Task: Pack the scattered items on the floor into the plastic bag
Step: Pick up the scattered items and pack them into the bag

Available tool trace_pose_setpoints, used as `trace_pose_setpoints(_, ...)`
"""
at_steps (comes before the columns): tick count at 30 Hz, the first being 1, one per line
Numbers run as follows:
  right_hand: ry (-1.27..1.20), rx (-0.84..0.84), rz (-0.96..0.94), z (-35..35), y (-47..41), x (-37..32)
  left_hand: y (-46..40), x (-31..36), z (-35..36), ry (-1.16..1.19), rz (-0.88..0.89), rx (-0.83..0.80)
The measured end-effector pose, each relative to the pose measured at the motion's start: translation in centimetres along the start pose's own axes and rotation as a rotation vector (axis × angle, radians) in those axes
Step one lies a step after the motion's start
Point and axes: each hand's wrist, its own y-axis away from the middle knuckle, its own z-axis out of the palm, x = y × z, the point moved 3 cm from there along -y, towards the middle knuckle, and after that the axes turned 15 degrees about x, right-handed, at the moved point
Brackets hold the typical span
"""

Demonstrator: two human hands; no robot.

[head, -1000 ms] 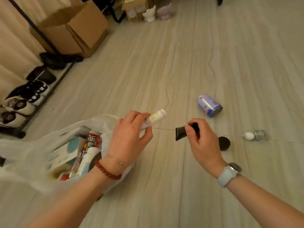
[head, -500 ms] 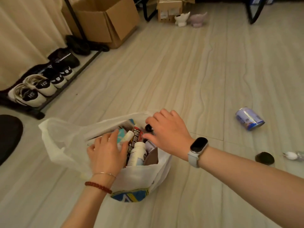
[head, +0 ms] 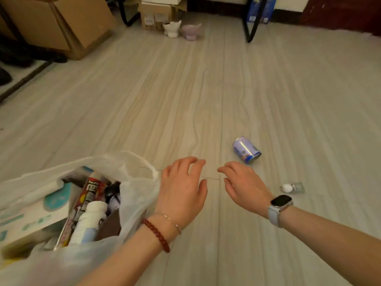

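The white plastic bag [head: 134, 178] lies open at the lower left, holding a white bottle, a red-printed pack, a dark tube and a teal-and-white box. My left hand [head: 182, 190] hovers just right of the bag, fingers spread, empty. My right hand [head: 243, 185] is beside it, also spread and empty. A blue and silver can [head: 246, 149] lies on its side on the floor just beyond my right hand. A small clear bottle with a white cap [head: 291, 187] lies to the right of my right wrist. The black round item seen earlier is hidden.
Cardboard boxes [head: 61, 23] stand at the back left beside dark shoes [head: 31, 56]. A smaller box [head: 158, 15], a white figurine [head: 172, 29] and a pale purple one [head: 191, 33] sit at the back. A black stand leg [head: 250, 27] is at the back right.
A second ago each hand held a tube. Both went into the bag, and now both hands have come out empty and moved right of it.
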Motion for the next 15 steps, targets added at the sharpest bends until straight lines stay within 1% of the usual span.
trace_pose_setpoints(2, 0.086, -0.089, 0.12, 0.1, 1.6, 5.7, -0.8, 2.3, 4.2, 0.027, 0.037, -0.195)
trace_pose_setpoints(3, 0.159, -0.145, 0.192, 0.3, 2.6, 8.6, -0.8, 3.1, 6.7, 0.023, 0.034, -0.32)
trace_pose_setpoints(5, 0.314, -0.333, 0.348, 0.7, 5.0, 13.8, -0.3, 4.9, 11.5, 0.046, -0.033, -0.556)
trace_pose_setpoints(6, 0.365, -0.426, 0.414, 0.9, 6.2, 15.9, 0.2, 6.0, 13.8, 0.076, -0.084, -0.63)
trace_pose_setpoints(8, 0.361, -0.516, 0.524, 1.5, 8.5, 19.1, 1.6, 8.5, 17.8, 0.146, -0.147, -0.705)
trace_pose_setpoints(10, 0.282, -0.516, 0.571, 2.4, 10.2, 20.9, 2.9, 10.6, 21.1, 0.181, -0.148, -0.748)
trace_pose_setpoints(13, 0.246, -0.382, 0.504, 3.2, 11.7, 21.5, 4.0, 12.1, 24.5, 0.12, -0.036, -0.784)
trace_pose_setpoints(15, 0.231, -0.325, 0.509, 3.3, 12.5, 21.2, 4.3, 12.1, 25.7, 0.055, 0.028, -0.765)
